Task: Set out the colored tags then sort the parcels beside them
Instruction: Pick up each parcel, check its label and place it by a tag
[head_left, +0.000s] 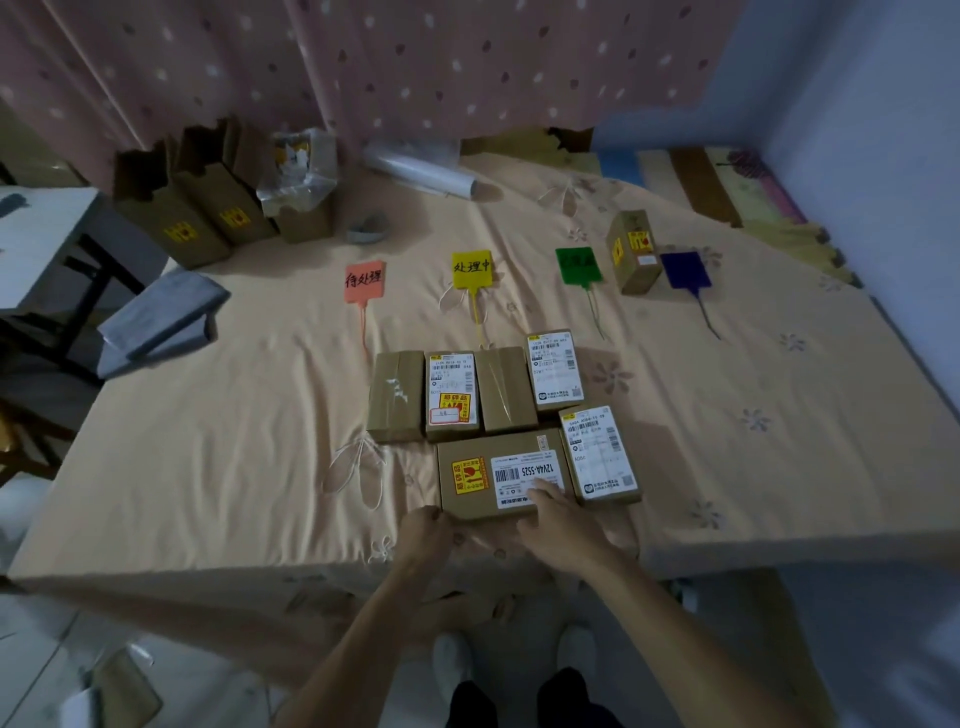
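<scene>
Four tags lie in a row on the bed: pink tag (365, 281), yellow tag (471, 268), green tag (577, 265), blue tag (684, 269). One small parcel (635, 254) stands between the green and blue tags. Several cardboard parcels sit in a cluster near the front edge. The nearest is a wide parcel (501, 477) with a barcode label. My left hand (428, 530) grips its front left corner with curled fingers. My right hand (558, 519) rests on its label, fingers over the front right part.
Open cardboard boxes (208, 208) stand at the back left, with a plastic roll (421, 171) and tape (366, 228) behind the tags. Grey bags (156, 317) lie at the bed's left edge beside a table (41, 244). The bed edge (311, 571) is just before my hands.
</scene>
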